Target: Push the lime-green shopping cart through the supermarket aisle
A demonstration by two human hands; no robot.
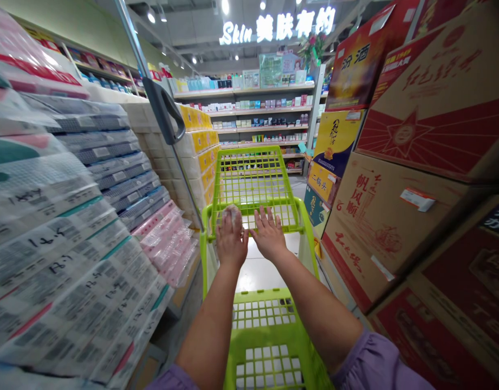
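The left hand [232,245] is curled over a crumpled, pale cloth [232,211], pressing it to the grid near the middle of the green shopping cart [308,227]. The right hand [270,235] holds nothing; it lies palm down just beside the left, its fingers slightly spread over the cart's crossbar and grid. Beyond both hands a green grid panel [249,150] rises, leaning away. Nearer the wearer, under the forearms, is a lower green basket [261,331].

At the cart's left corner a metal pole with a grey handle [162,111] slants up and left; whether it is fixed there I cannot tell. Left of it are stacked wrapped paper packs [50,254], blue-grey packs [117,157], pink packs [168,238] and yellow-and-white packs [201,147]. On the right, printed cartons [389,216] form a wall close to the cart's side.

Between the stacks the cart fills most of the aisle, with a narrow strip of floor [183,320] at its left. Open tiled floor lies past the panel, up to the stocked shelves [241,92] across the back.
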